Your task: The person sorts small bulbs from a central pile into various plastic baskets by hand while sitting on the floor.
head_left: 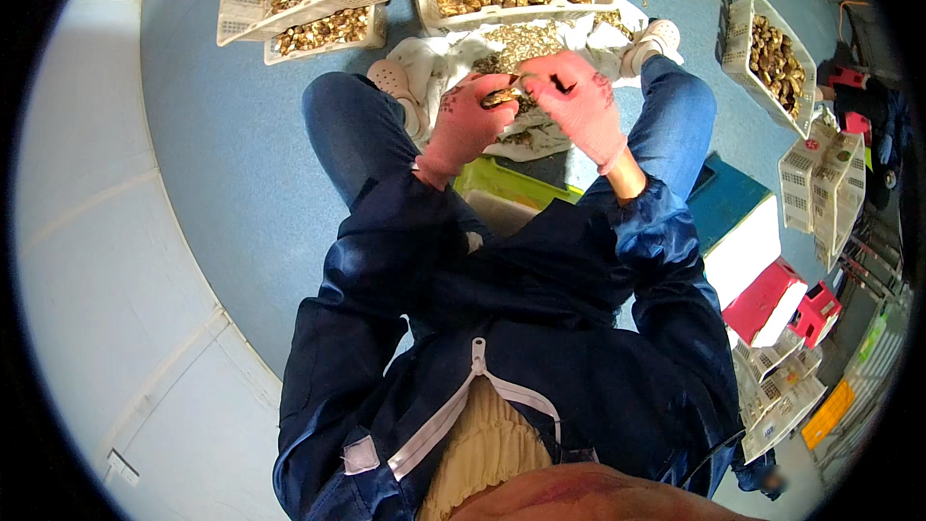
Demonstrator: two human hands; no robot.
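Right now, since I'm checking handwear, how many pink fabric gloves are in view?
2: one pink fabric glove on the left hand, which holds a small brown mottled piece; another on the right hand. Others may be hidden at the dim right edge.

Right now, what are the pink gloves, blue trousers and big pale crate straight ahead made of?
Pink gloves: matte, soft-looking cloth, perhaps knitted, since they hug the hands.
Blue trousers: matte cloth, likely denim, judging by the uneven blue.
Big pale crate: seemingly plastic, smooth-looking, with neat small openings in its wall.
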